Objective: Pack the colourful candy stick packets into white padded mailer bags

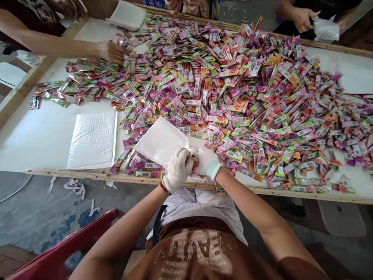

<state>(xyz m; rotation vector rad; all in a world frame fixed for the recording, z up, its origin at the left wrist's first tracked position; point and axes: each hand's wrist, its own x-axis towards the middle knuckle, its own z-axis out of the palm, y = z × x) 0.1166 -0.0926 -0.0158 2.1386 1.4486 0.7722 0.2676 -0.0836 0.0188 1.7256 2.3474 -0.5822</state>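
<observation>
My left hand (178,169), in a white knit glove, is closed at the near corner of a white padded envelope (162,142). The envelope lies tilted over the near edge of a heap of colourful stick packets (204,89). My right hand (207,163), gloved too, meets the left one at the envelope's open end. Its fingers are curled, with a reddish stick packet (194,161) showing between the hands. How many packets it grips is hidden. More packets lie beside my left wrist.
Another padded envelope (92,140) lies flat to the left. A stack of envelopes (127,15) is at the far left. A wooden rim (96,175) borders the white table. A co-worker's hand (112,52) touches packets; another person's hand (303,19) holds a white bag (326,29). A red chair (67,245) stands below left.
</observation>
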